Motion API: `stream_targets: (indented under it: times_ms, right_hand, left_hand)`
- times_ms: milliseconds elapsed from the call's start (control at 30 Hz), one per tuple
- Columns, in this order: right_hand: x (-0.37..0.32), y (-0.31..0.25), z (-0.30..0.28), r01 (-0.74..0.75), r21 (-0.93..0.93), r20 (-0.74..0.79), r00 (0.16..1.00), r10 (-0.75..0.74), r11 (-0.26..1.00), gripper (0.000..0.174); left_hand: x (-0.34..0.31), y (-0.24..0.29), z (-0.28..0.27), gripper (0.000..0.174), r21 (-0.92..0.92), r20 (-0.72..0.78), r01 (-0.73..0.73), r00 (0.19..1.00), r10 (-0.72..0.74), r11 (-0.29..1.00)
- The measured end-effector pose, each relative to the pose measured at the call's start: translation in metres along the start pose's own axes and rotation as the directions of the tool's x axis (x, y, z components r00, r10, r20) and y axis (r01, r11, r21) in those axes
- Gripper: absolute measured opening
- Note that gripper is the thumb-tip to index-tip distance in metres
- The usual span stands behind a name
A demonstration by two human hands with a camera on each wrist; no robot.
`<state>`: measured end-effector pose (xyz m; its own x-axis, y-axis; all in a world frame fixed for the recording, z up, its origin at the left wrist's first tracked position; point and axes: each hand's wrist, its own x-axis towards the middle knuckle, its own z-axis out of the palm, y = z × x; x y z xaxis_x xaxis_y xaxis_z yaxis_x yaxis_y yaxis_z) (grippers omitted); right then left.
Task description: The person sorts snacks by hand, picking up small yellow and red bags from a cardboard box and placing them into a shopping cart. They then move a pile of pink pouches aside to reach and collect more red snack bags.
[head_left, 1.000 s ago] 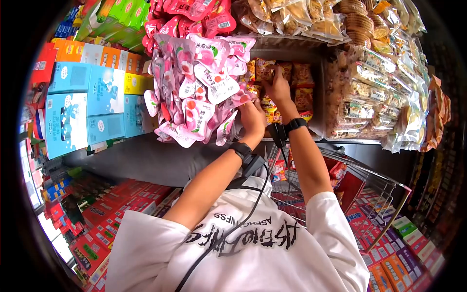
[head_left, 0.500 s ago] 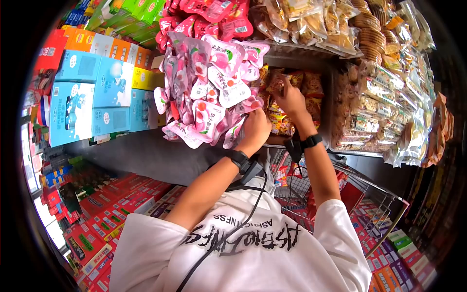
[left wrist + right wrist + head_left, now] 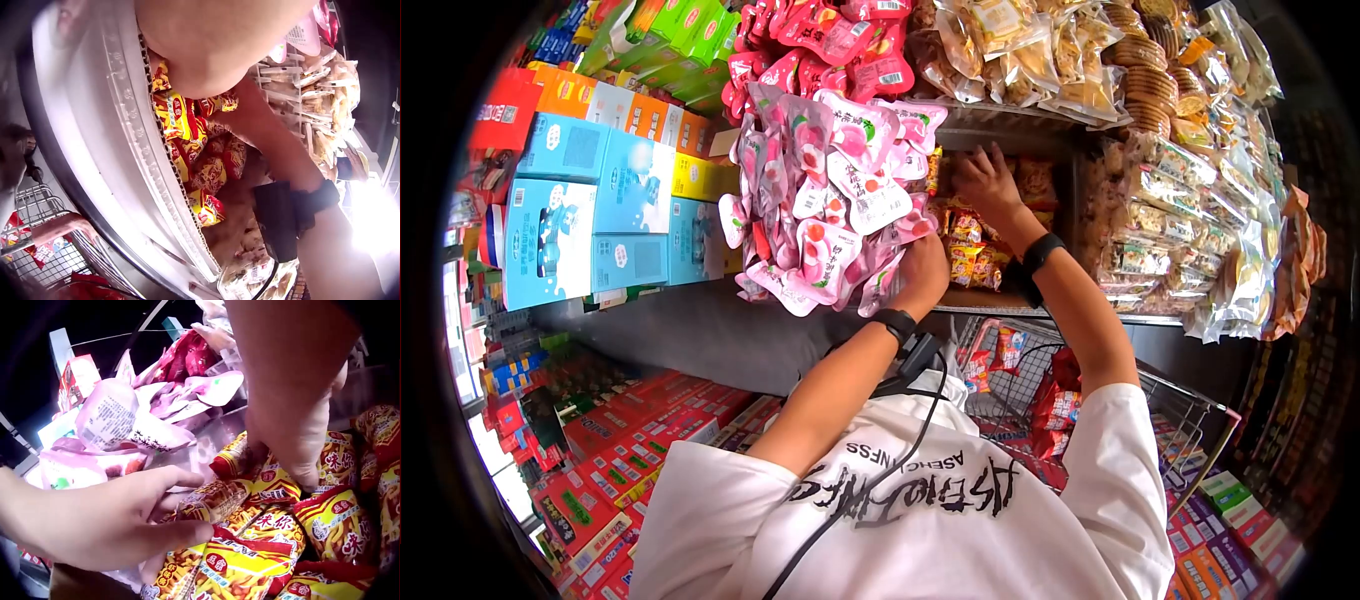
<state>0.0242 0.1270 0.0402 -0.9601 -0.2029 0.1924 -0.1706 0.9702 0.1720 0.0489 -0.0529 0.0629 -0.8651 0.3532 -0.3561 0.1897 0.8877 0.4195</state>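
Observation:
Small yellow-and-red snack packets (image 3: 250, 559) printed with crisp strips fill a deep shelf bin (image 3: 1068, 165). My left hand (image 3: 925, 272) is at the bin's left side, beside the pink pouches (image 3: 855, 185). Seen from the right wrist, that left hand (image 3: 119, 515) lies with thumb and fingers apart, the thumb touching the packets. Further into the bin, my right hand (image 3: 990, 188) is over the packets with fingers spread. In the right wrist view its fingers reach down among them, with some fingertips hidden.
Red pouches (image 3: 825, 45) and bagged pastries (image 3: 1010, 50) lie behind the bin, and wrapped bars (image 3: 1160, 215) fill its right side. Blue boxes (image 3: 550, 240) are stacked at the left. Below the shelf stands a wire shopping cart (image 3: 1010, 390) with red snack bags (image 3: 1057, 405).
My right hand has shifted over the packets, its forearm now angled more to the left. The left hand stays beside the pink pouches. The head view has swung slightly, showing more of the cart.

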Motion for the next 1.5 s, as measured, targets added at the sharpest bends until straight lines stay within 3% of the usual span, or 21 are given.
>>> stream_targets:
  times_ms: [33, 100, 200, 300, 333, 400, 467, 533, 567, 633, 667, 867, 967, 1067, 1200, 1233, 1333, 1367, 1400, 1433, 1500]
  right_hand:
    - [0.000, 0.003, -0.007, 0.002, 0.028, 0.035, 0.999, -0.003, 1.000, 0.030]
    - [0.001, 0.007, -0.018, 0.006, 0.086, 0.102, 0.995, -0.015, 0.996, 0.034]
    - [-0.006, 0.008, -0.028, -0.043, 0.083, 0.046, 0.998, 0.039, 0.996, 0.039]
    - [-0.013, 0.012, -0.052, -0.330, 0.369, 0.143, 0.944, 0.298, 0.869, 0.057]
    - [-0.006, 0.012, -0.062, -0.507, 0.433, 0.245, 0.862, 0.444, 0.746, 0.062]
    - [0.004, 0.006, -0.075, -0.787, 0.476, 0.474, 0.606, 0.639, 0.393, 0.073]
    - [0.005, 0.004, -0.041, -0.729, 0.614, 0.419, 0.625, 0.658, 0.303, 0.081]
    - [0.012, -0.009, -0.014, -0.660, 0.733, 0.390, 0.605, 0.694, 0.165, 0.086]
    - [0.014, -0.012, -0.005, -0.640, 0.733, 0.323, 0.626, 0.710, 0.230, 0.092]
    - [0.018, -0.014, -0.027, -0.669, 0.733, 0.473, 0.628, 0.618, 0.119, 0.092]
    - [0.019, -0.015, -0.013, -0.715, 0.666, 0.493, 0.634, 0.596, 0.210, 0.088]
    - [0.007, -0.003, 0.001, -0.640, 0.752, 0.534, 0.732, 0.422, 0.158, 0.074]
    - [0.011, -0.004, -0.003, -0.693, 0.717, 0.577, 0.647, 0.498, 0.070, 0.070]
    - [0.025, -0.018, 0.024, -0.656, 0.716, 0.273, 0.579, 0.768, 0.239, 0.068]
    - [0.020, -0.002, 0.012, -0.639, 0.742, 0.407, 0.670, 0.621, 0.203, 0.063]
    - [0.020, 0.000, 0.011, -0.639, 0.746, 0.426, 0.675, 0.602, 0.188, 0.069]
    - [-0.003, -0.004, -0.011, -0.463, 0.844, 0.178, 0.717, 0.674, 0.269, 0.072]
    - [-0.015, -0.005, -0.021, -0.423, 0.858, 0.080, 0.669, 0.739, 0.291, 0.064]
    - [-0.034, -0.004, -0.064, -0.433, 0.895, 0.191, 0.586, 0.787, 0.105, 0.048]
    - [-0.057, -0.009, -0.098, -0.256, 0.946, 0.307, 0.509, 0.804, -0.198, 0.034]
    - [-0.116, -0.020, -0.140, -0.091, 0.980, 0.196, 0.338, 0.920, -0.176, 0.021]
  left_hand:
    - [-0.002, 0.001, -0.001, 0.024, 0.004, -0.006, 0.012, 1.000, -0.012, 1.000]
    - [-0.007, 0.000, -0.002, 0.052, -0.109, -0.040, -0.030, 0.999, 0.026, 0.994]
    - [-0.008, -0.004, -0.001, 0.067, -0.197, -0.183, -0.186, 0.972, 0.150, 0.963]
    - [-0.011, -0.009, 0.006, 0.065, -0.220, -0.214, -0.245, 0.956, 0.199, 0.944]
    - [-0.009, -0.009, 0.005, 0.064, -0.223, -0.206, -0.244, 0.958, 0.199, 0.944]
    - [-0.012, -0.008, 0.005, 0.038, -0.097, -0.381, -0.317, 0.887, 0.259, 0.943]
    - [-0.011, -0.004, 0.005, 0.036, -0.141, -0.413, -0.332, 0.876, 0.249, 0.933]
    - [-0.011, -0.011, 0.003, 0.040, -0.252, -0.296, -0.297, 0.930, 0.219, 0.921]
    - [-0.008, -0.011, 0.002, 0.042, -0.275, -0.254, -0.275, 0.945, 0.207, 0.921]
    - [-0.009, -0.007, -0.003, 0.046, -0.285, -0.186, -0.219, 0.968, 0.171, 0.933]
    - [-0.011, -0.006, -0.005, 0.048, -0.272, -0.160, -0.185, 0.976, 0.145, 0.944]
    - [-0.011, -0.001, -0.006, 0.056, -0.222, -0.122, -0.160, 0.983, 0.136, 0.962]
    - [-0.008, -0.007, 0.005, 0.052, -0.148, -0.202, -0.199, 0.965, 0.167, 0.969]
    - [0.008, -0.026, 0.027, 0.047, -0.037, -0.281, -0.259, 0.929, 0.239, 0.965]
    - [0.011, -0.024, 0.028, 0.037, -0.204, -0.291, -0.290, 0.930, 0.225, 0.935]
    - [0.011, -0.021, 0.026, 0.036, -0.111, -0.257, -0.250, 0.942, 0.216, 0.962]
    - [0.006, -0.017, 0.021, 0.035, -0.075, -0.269, -0.295, 0.926, 0.265, 0.953]
    - [0.007, -0.017, 0.021, 0.033, -0.089, -0.294, -0.327, 0.911, 0.289, 0.941]
    - [0.010, -0.020, 0.023, 0.032, -0.082, -0.299, -0.356, 0.900, 0.318, 0.931]
    - [0.008, -0.017, 0.020, 0.032, -0.083, -0.284, -0.354, 0.904, 0.319, 0.931]
    - [0.002, -0.009, 0.010, 0.034, -0.050, -0.268, -0.350, 0.907, 0.325, 0.935]
